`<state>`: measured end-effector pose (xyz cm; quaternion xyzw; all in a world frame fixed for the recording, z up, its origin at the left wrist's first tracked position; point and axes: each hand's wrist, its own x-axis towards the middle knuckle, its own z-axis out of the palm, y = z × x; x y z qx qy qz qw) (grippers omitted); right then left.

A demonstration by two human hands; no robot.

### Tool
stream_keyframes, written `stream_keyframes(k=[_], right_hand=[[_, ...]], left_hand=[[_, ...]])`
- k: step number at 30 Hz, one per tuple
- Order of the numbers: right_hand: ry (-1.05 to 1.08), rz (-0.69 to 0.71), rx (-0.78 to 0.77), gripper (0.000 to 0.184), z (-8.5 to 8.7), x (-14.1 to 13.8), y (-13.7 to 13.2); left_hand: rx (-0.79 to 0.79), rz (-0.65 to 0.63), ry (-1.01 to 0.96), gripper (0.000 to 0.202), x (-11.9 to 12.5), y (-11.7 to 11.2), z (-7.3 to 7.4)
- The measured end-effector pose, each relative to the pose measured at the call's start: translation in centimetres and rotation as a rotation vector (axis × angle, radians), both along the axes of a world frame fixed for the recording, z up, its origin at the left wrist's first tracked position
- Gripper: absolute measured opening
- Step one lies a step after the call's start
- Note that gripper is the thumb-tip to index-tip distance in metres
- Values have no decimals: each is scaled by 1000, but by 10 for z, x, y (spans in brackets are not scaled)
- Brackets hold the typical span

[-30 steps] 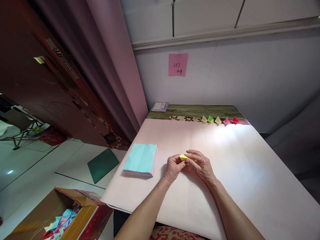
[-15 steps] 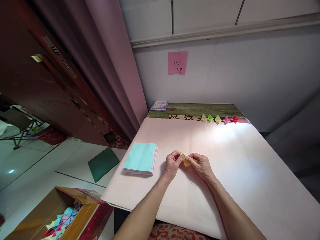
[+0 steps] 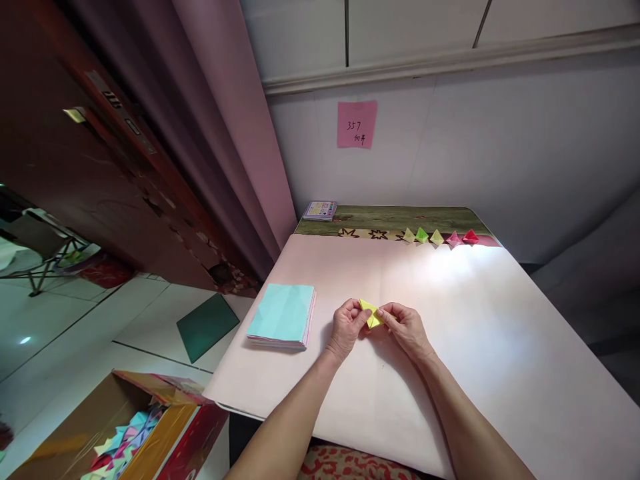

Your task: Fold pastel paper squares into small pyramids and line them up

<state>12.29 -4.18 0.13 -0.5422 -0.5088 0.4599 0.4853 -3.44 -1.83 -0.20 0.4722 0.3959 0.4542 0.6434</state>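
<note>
A small folded yellow paper piece [image 3: 371,312] is pinched between both hands just above the white table sheet [image 3: 475,333]. My left hand [image 3: 346,328] grips its left side with curled fingers. My right hand [image 3: 406,328] pinches its right side with thumb and fingertips. A stack of square papers [image 3: 283,315], light blue on top, lies on the sheet to the left of my left hand.
Several folded paper shapes [image 3: 439,237] in yellow, green, pink and red line the table's far edge. A small paper pack [image 3: 320,210] sits at the far left corner. A cardboard box [image 3: 120,433] with folded shapes stands on the floor lower left. A pink note [image 3: 357,124] hangs on the wall.
The yellow piece has been turned and pressed narrower between my fingers, and my right hand's fingers have curled in closer to it. Both hands stay at the same spot.
</note>
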Motion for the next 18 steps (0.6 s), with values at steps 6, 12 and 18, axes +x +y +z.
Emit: stream_keyframes(k=[6, 12, 18], right_hand=[[11, -12, 61, 34, -2, 1, 1], [-11, -31, 73, 34, -2, 1, 1], [138, -13, 20, 37, 3, -3, 0]], left_hand=[[21, -79, 88, 32, 2, -3, -6], [68, -78, 91, 25, 1, -3, -3], [30, -1, 82, 27, 2, -4, 0]])
